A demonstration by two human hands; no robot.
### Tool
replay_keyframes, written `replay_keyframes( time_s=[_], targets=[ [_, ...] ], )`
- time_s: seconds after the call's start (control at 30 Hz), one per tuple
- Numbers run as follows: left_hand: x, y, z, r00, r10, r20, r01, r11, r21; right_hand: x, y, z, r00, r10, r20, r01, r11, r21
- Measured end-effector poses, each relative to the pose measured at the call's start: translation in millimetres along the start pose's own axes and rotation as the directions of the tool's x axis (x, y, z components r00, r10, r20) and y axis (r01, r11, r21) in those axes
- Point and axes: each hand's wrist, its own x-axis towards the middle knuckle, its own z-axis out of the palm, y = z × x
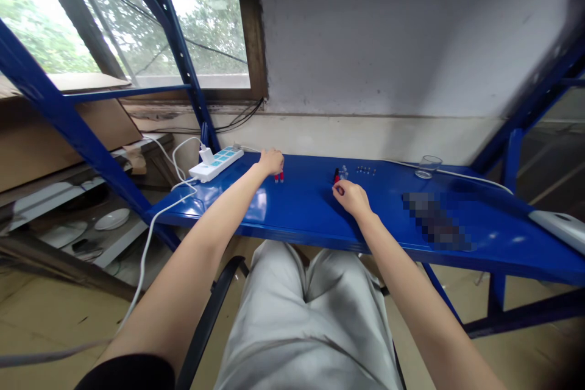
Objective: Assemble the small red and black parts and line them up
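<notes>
Gap between red pieces (278,177) and tiny parts (365,170), likely passable; power strip (216,164) blocks left, glass (428,166) right.

The bare left arm (205,231) and right arm (411,280) stretch forward, the left hand (271,161) curled palm-down, the right hand (351,198) pinched downward.

- glossy cobalt-blue steel shelf top (301,210), with white glare patches
- matching blue perforated shelf upright (176,55)
- white power strip (216,164) with a row of teal switches
- small red pieces (279,177) on the blue top
- red-and-black piece (337,177) nearby
- white cable (146,256)
- pale grey trousers (292,317) with darker creases
- black chair arm (210,317)
- grey-brown mosaic-blurred patch (436,219) on the shelf
</notes>
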Motion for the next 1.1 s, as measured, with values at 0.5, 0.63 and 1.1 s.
replay_keyframes(
  time_s=[0.5, 0.63, 1.1],
  targets=[
    [2.0, -4.0, 2.9, 1.0, 0.002, -0.004, -0.002, 1.0, -0.02, -1.1, 7.0, -7.0, 0.922, 0.385, -0.05, -0.386, 0.922, -0.021],
    [-1.9, 2.0, 2.2, 0.988, 0.021, -0.151, -0.027, 0.999, -0.033, 0.4, 11.9, -2.3, 0.904, 0.428, -0.001, -0.427, 0.901, -0.081],
    [-11.5, 126.7, 57.9, 0.95, 0.207, -0.232, -0.254, 0.946, -0.199, 7.9, 11.8, 7.5, 0.888, 0.454, 0.074, -0.437, 0.883, -0.173]
  ],
)
